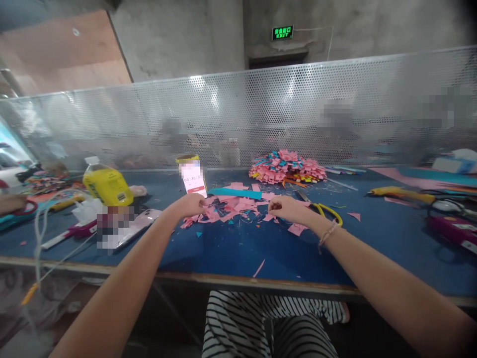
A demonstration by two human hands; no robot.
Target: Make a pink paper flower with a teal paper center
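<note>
Pink paper scraps [238, 205] lie in a loose heap between my two hands, with small blue bits among them. My left hand [193, 205] is at the heap's left edge, just below an upright phone with a lit timer [194, 180]; its fingers are curled, and what they hold, if anything, is hidden. At the right edge my right hand [285, 208] has its fingers bent together close to pink pieces; whether a scrap is pinched there I cannot make out. A blue paper strip [236, 193] lies behind the heap. Yellow-handled scissors [328, 213] lie beside my right wrist.
Farther back is a pile of pink, blue and yellow paper pieces [286, 168]. A bottle of yellow liquid [108, 184] and a second phone [139, 226] are at left; another person's hand [13, 204] is farther left. A purple tool [452, 231] lies right. A perforated metal panel [223, 109] backs the table.
</note>
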